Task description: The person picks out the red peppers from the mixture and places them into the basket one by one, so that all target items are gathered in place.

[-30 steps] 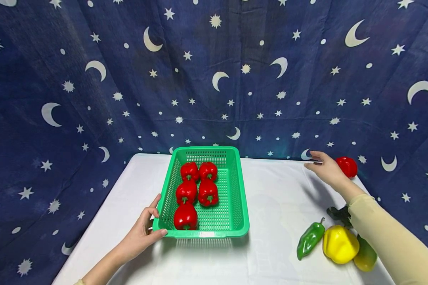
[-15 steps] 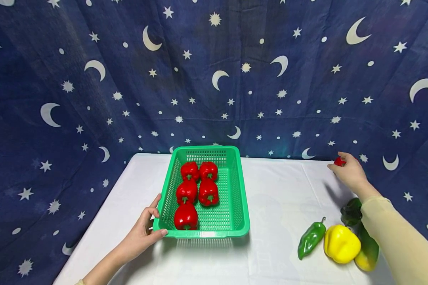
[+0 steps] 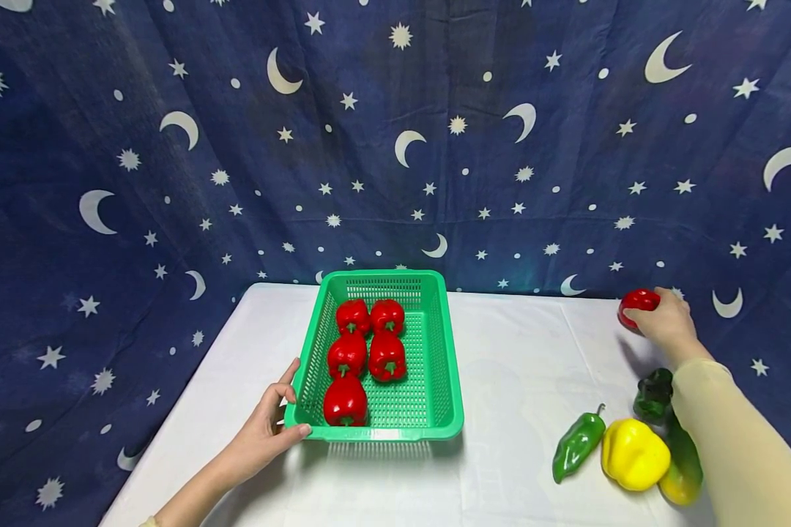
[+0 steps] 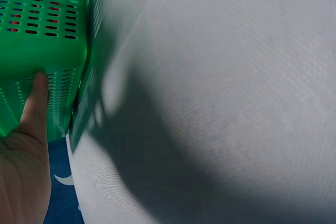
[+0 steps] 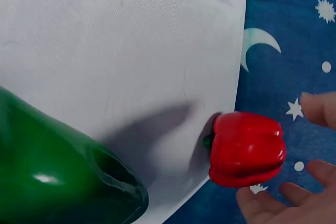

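In the head view, my left hand (image 3: 260,428) holds the near left corner of a green plastic basket (image 3: 451,366), thumb on the rim. The left wrist view shows the thumb against the basket's slotted wall (image 4: 52,56). Several red bell peppers (image 3: 346,401) lie inside, mostly along the left half. My right hand (image 3: 669,322) reaches over another red bell pepper (image 3: 635,301) at the table's far right corner. In the right wrist view, its spread fingers and thumb stand on either side of that red pepper (image 5: 247,148), lower fingertips right at its edge.
Under and beside the right forearm lie a green chili pepper (image 3: 578,443), a yellow bell pepper (image 3: 635,455), a dark green vegetable (image 3: 654,395) and a green-yellow fruit (image 3: 682,468). A blue star-and-moon cloth (image 3: 461,146) hangs behind the white table (image 3: 514,380).
My right hand has moved rightward from left of the far red pepper to over it. The left hand and basket have stayed put.
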`<state>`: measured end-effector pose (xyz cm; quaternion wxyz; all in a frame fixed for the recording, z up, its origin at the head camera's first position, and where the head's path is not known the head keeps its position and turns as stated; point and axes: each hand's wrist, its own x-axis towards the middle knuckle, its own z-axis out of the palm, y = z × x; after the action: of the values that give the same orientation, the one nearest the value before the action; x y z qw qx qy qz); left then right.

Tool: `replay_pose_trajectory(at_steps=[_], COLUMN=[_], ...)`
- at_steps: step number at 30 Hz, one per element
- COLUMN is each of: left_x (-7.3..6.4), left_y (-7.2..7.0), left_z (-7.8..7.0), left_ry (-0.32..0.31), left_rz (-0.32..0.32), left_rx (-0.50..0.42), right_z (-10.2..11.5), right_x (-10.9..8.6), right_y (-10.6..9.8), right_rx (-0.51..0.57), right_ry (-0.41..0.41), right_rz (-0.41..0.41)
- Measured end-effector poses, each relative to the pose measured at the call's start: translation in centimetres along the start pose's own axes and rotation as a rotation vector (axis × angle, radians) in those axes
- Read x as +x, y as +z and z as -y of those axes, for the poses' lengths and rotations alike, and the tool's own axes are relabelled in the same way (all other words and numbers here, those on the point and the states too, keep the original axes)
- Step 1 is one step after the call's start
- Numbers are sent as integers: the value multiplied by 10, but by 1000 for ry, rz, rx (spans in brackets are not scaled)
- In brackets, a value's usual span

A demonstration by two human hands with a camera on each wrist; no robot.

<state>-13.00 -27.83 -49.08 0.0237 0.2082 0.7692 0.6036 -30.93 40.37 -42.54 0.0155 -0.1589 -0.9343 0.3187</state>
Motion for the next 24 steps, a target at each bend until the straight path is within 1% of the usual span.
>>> replay_pose_trajectory(at_steps=[3, 6, 13, 17, 20, 24], left_x=[0, -1, 0, 0, 0, 0], left_y=[0, 0, 1, 1, 1, 1], left_z=[0, -1, -1, -1, -1, -2], left_ry=[-6, -19, -22, -28, -23, 4], left_rz=[-2, -7, -6, -11, -12, -2], left_rx=[-2, 8, 26, 30, 29, 14], right_z=[-2, -6, -13, -12, -10, -9], right_x=[6, 13, 17, 18, 20, 20], right_y=[0, 1, -1, -1, -1, -1], right_rx=[-4, -8, -50, -43, -45, -65], right_ry=[27, 22, 31, 40, 48, 41], right_rz=[33, 54, 59, 69, 83, 94])
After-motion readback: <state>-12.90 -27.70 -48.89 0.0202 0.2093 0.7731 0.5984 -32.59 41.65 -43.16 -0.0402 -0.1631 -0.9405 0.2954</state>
